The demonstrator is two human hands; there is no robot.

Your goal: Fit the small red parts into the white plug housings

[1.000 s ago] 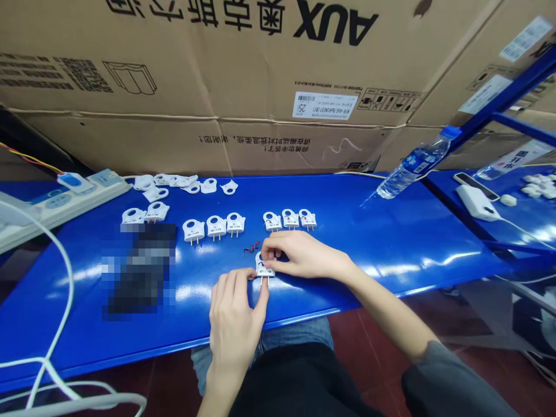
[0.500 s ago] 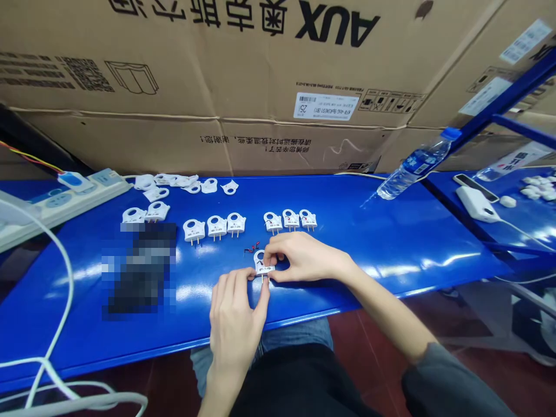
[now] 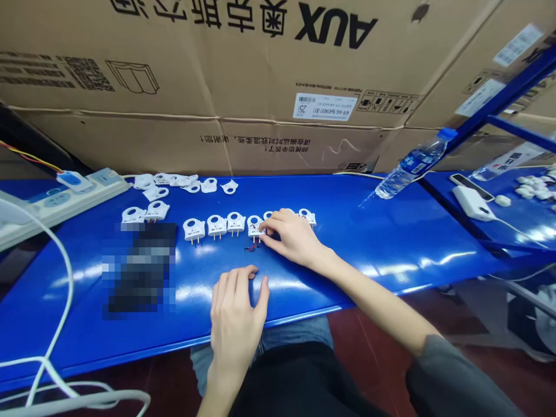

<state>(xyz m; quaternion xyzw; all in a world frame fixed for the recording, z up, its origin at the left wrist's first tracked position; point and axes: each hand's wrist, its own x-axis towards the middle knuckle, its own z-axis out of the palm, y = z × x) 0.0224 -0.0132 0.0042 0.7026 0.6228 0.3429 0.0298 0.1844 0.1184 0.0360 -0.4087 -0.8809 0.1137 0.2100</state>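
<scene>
My right hand is closed, thumb and fingers pinching the right edge of a white two-pin plug with a ring-shaped top. This plug stands in a row with several like it. To its left are three similar plugs; on the right one plug shows fully, while others are partly hidden behind my right hand. Just below the held plug lies a small bunch of red and black wires. My left hand rests near the table's front edge, thumb and fingers apart, with nothing in it.
White ring-shaped plastic pieces lie along the back of the blue table. At left are a power strip, a white cable and a blurred-out dark item. A water bottle leans at right. Cardboard stands behind.
My right hand has carried the plug away from me, up into the row, left of the right-hand plugs. My left hand has let go of it and stayed in place.
</scene>
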